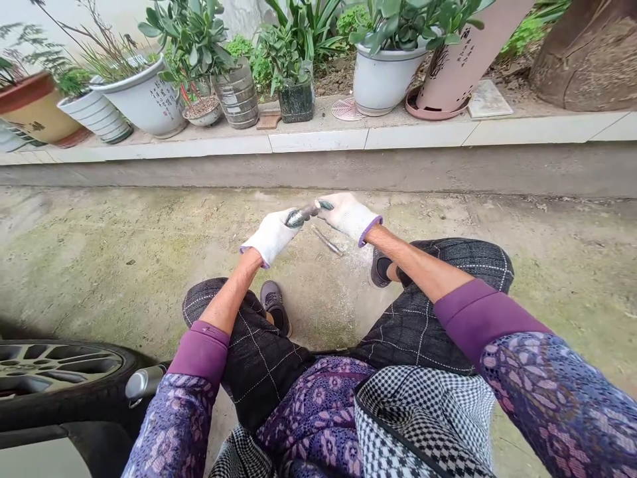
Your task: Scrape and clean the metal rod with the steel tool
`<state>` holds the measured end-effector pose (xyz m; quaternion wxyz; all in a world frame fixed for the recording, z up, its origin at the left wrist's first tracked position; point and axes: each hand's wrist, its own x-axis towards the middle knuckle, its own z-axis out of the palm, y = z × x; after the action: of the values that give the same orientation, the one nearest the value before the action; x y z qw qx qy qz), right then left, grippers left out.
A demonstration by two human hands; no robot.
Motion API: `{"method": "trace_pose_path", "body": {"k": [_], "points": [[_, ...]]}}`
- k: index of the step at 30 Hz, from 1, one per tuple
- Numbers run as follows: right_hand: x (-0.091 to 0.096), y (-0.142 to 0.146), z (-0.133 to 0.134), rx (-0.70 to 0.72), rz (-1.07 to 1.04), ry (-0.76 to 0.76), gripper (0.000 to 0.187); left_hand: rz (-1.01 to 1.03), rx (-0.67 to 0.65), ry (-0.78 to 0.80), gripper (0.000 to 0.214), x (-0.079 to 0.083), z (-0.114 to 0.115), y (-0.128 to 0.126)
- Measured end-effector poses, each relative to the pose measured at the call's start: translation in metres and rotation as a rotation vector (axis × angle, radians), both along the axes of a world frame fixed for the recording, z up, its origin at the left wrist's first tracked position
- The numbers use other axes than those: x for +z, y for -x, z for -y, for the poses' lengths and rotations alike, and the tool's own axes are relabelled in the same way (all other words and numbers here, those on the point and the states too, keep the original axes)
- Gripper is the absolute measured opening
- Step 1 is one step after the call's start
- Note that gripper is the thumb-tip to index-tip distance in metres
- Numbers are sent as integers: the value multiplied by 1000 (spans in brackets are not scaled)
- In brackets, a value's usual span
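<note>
My left hand point(273, 236), in a white work glove with a purple-edged cuff, is closed around a short grey metal piece point(309, 211). Its near part looks shiny and rounded, but its exact kind is too small to make out. Gloved in the same way, my right hand point(346, 214) pinches the far end of that piece, and the fingers hide part of it. Both hands are held out over the concrete, between my knees and the planter ledge. Below them, a thin greyish rod point(327, 240) lies on the ground near whitish dust.
A tiled ledge point(318, 141) runs across the back, bearing several potted plants, among them a white pot point(385, 83) and a pink planter point(460, 60). At lower left are a car wheel point(64, 372) and a silver cylindrical object point(144, 384). My shoes stand on the concrete floor point(124, 252).
</note>
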<state>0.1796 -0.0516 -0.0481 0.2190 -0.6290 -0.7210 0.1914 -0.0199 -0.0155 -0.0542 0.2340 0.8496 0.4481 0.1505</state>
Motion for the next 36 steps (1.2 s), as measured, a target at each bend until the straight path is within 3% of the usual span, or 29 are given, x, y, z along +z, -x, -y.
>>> {"method": "trace_pose_path", "body": {"k": [2, 5, 10, 12, 16, 22, 26, 31, 36], "points": [[2, 11, 7, 32, 63, 51, 30, 72, 62, 40, 30, -1, -3, 1], [10, 25, 20, 106, 229, 102, 31, -9, 123, 14, 30, -2, -7, 1], [24, 31, 30, 224, 485, 155, 33, -501, 108, -66, 27, 1, -4, -3], [30, 27, 28, 246, 525, 166, 32, -594, 75, -79, 24, 0, 0, -4], [32, 7, 15, 136, 454, 137, 32, -590, -19, -76, 21, 1, 10, -5], [10, -5, -4, 57, 183, 47, 31, -483, -15, -157, 34, 17, 10, -1], [8, 14, 7, 57, 227, 70, 33, -415, 97, -180, 35, 20, 2, 2], [14, 32, 23, 189, 429, 119, 36, -572, 116, -134, 33, 10, -3, 1], [21, 22, 18, 204, 467, 132, 34, -796, -108, -176, 36, 1, 6, -3]]}}
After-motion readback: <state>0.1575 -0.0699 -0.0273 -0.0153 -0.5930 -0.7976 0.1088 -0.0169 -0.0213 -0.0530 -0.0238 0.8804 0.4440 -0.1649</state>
